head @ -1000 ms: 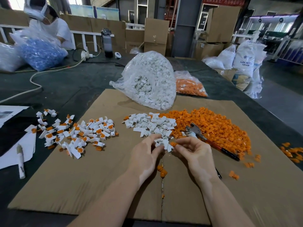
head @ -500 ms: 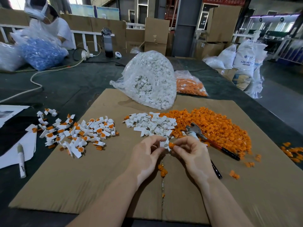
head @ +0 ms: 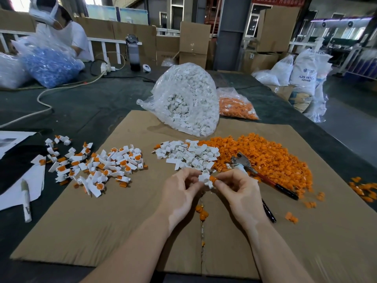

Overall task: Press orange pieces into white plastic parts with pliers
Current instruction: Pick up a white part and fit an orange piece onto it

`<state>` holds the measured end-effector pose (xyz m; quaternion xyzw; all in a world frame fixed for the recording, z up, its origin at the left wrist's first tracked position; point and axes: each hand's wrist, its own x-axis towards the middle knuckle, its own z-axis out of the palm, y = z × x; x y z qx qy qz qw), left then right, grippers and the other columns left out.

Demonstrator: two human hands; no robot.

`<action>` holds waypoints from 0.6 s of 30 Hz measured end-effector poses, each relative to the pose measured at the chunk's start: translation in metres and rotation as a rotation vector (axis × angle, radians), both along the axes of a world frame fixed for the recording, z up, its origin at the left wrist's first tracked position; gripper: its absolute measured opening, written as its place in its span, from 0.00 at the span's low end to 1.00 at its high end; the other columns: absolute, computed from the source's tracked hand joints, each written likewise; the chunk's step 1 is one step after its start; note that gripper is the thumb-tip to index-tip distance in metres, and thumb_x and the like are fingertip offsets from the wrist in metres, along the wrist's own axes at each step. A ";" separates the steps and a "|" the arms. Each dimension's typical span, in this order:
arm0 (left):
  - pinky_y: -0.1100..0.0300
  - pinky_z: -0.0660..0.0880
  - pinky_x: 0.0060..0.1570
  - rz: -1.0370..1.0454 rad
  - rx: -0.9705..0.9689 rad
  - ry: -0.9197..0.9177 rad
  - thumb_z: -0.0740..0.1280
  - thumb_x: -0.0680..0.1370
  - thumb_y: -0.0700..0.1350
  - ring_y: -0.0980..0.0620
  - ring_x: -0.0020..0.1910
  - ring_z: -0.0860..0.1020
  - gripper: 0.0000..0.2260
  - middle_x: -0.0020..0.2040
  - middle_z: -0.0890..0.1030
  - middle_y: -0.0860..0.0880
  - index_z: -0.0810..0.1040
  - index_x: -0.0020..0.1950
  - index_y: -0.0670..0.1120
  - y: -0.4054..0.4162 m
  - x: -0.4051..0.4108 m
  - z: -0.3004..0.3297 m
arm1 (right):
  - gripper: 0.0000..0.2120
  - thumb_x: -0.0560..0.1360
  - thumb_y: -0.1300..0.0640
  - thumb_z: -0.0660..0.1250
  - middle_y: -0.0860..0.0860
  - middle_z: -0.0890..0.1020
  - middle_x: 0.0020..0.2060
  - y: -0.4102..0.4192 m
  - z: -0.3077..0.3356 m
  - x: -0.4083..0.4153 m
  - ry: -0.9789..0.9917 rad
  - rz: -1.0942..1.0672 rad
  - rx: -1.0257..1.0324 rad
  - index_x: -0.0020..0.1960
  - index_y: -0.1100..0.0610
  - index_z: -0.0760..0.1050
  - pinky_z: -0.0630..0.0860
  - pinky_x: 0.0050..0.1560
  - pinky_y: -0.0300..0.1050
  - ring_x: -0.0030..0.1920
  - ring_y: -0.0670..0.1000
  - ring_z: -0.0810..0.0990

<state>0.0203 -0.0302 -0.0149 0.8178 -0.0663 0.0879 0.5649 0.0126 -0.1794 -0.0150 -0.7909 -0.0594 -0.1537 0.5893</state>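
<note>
- Pinching a white plastic part [head: 205, 178] from the left, the left hand [head: 179, 193] curls its fingertips round it; the right hand [head: 237, 193] pinches an orange piece [head: 212, 179] against the part's right side, so both hands are clamped on something, meeting just above the cardboard sheet [head: 122, 221]
- the white part is small and blocky with a round socket facing up; its long axis cannot be told; the orange piece is set at its right side
- pliers [head: 263, 176] lie just right of the right hand, metal head toward the far left, red-and-black handles running near-right, partly hidden by that hand
- loose white parts [head: 187, 155] lie just beyond the hands, touching the orange pile [head: 265, 158] on their right
- assembled white-and-orange pieces [head: 95, 166] are scattered well to the left
- a clear bag of white parts [head: 183, 101] stands farther back, a bag of orange pieces [head: 236, 107] beside it
- a marker [head: 26, 201] rests on paper at the far left
</note>
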 end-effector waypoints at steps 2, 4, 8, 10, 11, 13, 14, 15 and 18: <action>0.76 0.68 0.37 -0.011 -0.020 0.024 0.69 0.75 0.39 0.61 0.37 0.74 0.05 0.39 0.77 0.51 0.78 0.50 0.44 0.000 0.000 0.002 | 0.07 0.71 0.66 0.71 0.47 0.82 0.34 0.001 -0.001 -0.001 -0.023 0.007 -0.090 0.41 0.56 0.80 0.74 0.39 0.31 0.37 0.42 0.79; 0.76 0.68 0.36 -0.026 -0.005 0.026 0.69 0.74 0.39 0.60 0.37 0.74 0.03 0.39 0.78 0.50 0.78 0.46 0.46 0.000 -0.001 0.003 | 0.05 0.71 0.65 0.71 0.46 0.82 0.35 0.003 -0.004 -0.001 -0.029 -0.015 -0.156 0.42 0.55 0.80 0.75 0.39 0.35 0.38 0.43 0.80; 0.73 0.69 0.35 -0.041 -0.010 0.035 0.70 0.74 0.40 0.57 0.37 0.75 0.01 0.39 0.80 0.49 0.79 0.45 0.45 0.000 -0.002 0.002 | 0.07 0.70 0.65 0.71 0.44 0.80 0.33 0.005 -0.008 -0.002 -0.068 -0.088 -0.199 0.41 0.53 0.78 0.76 0.37 0.37 0.35 0.42 0.77; 0.70 0.70 0.37 -0.036 -0.019 0.035 0.70 0.74 0.41 0.55 0.38 0.76 0.02 0.40 0.80 0.48 0.80 0.45 0.44 -0.001 -0.002 0.002 | 0.07 0.70 0.64 0.71 0.43 0.79 0.32 0.006 -0.009 -0.003 -0.100 -0.087 -0.242 0.40 0.53 0.77 0.74 0.35 0.34 0.34 0.43 0.76; 0.69 0.71 0.37 -0.027 -0.022 0.033 0.70 0.74 0.41 0.55 0.39 0.77 0.02 0.40 0.81 0.47 0.80 0.45 0.44 -0.001 -0.002 0.002 | 0.07 0.70 0.64 0.71 0.43 0.78 0.31 0.006 -0.009 -0.004 -0.118 -0.082 -0.272 0.40 0.53 0.78 0.73 0.34 0.34 0.34 0.43 0.76; 0.69 0.71 0.37 -0.016 -0.028 0.033 0.70 0.74 0.40 0.55 0.38 0.76 0.01 0.40 0.80 0.47 0.80 0.44 0.44 -0.001 -0.002 0.002 | 0.06 0.70 0.63 0.71 0.44 0.78 0.31 0.007 -0.009 -0.005 -0.147 -0.074 -0.317 0.40 0.54 0.78 0.74 0.33 0.38 0.33 0.45 0.75; 0.70 0.70 0.36 -0.019 -0.029 0.036 0.70 0.74 0.40 0.56 0.37 0.76 0.01 0.39 0.80 0.48 0.79 0.44 0.44 0.000 -0.003 0.003 | 0.06 0.70 0.63 0.71 0.45 0.78 0.30 0.007 -0.009 -0.005 -0.157 -0.075 -0.331 0.39 0.54 0.78 0.75 0.33 0.41 0.32 0.46 0.75; 0.70 0.70 0.36 -0.024 -0.029 0.041 0.70 0.74 0.40 0.57 0.37 0.76 0.01 0.38 0.80 0.49 0.79 0.43 0.45 0.000 -0.003 0.003 | 0.06 0.70 0.63 0.72 0.46 0.78 0.30 0.008 -0.009 -0.005 -0.164 -0.080 -0.341 0.39 0.54 0.78 0.75 0.33 0.43 0.32 0.46 0.75; 0.71 0.70 0.35 -0.052 -0.007 0.037 0.71 0.73 0.40 0.60 0.34 0.75 0.02 0.37 0.79 0.51 0.80 0.42 0.45 -0.001 -0.004 0.002 | 0.06 0.69 0.65 0.71 0.47 0.78 0.29 0.009 -0.009 -0.006 -0.179 -0.095 -0.372 0.38 0.55 0.77 0.75 0.33 0.47 0.32 0.46 0.75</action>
